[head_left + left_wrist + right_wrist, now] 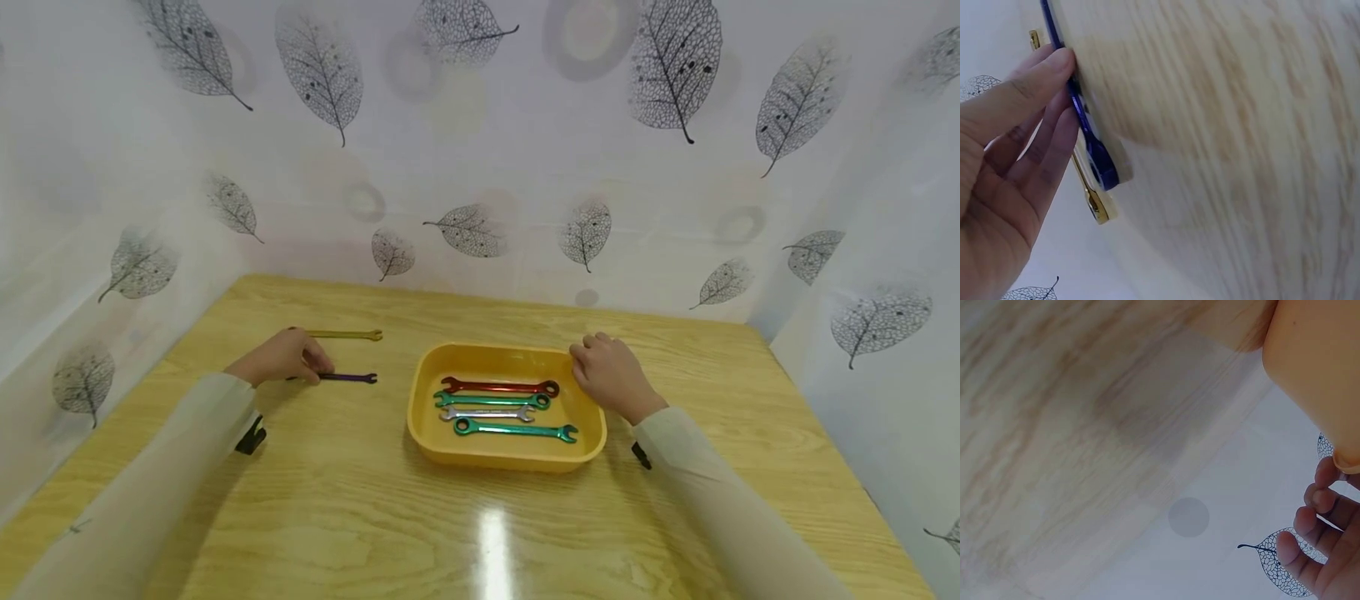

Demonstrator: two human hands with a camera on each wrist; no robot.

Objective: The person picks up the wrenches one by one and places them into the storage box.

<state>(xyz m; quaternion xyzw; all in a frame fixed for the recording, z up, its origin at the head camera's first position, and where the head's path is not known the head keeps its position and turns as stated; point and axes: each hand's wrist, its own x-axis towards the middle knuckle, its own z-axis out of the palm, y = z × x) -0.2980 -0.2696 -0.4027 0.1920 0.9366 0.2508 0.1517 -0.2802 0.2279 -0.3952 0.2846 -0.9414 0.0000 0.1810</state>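
Observation:
My left hand [285,357] pinches a purple-blue combination wrench [352,378] between thumb and fingers, at the left of the table. In the left wrist view that wrench [1088,128] slants past the fingertips, its ring end low. Just beyond it lies a gold wrench [352,335], partly behind the hand. My right hand [611,377] grips the right rim of a yellow plastic basin [495,460]; the right wrist view shows fingers at the rim, the thumb out of sight. Inside the basin lie a red wrench [498,387], a green wrench [491,401], a silver wrench [487,413] and a teal wrench [517,430].
Everything stands on a wood-grain table [360,517]. A white curtain [480,167] printed with dark leaves hangs behind the table and along both sides. Light glares off the tabletop near the front.

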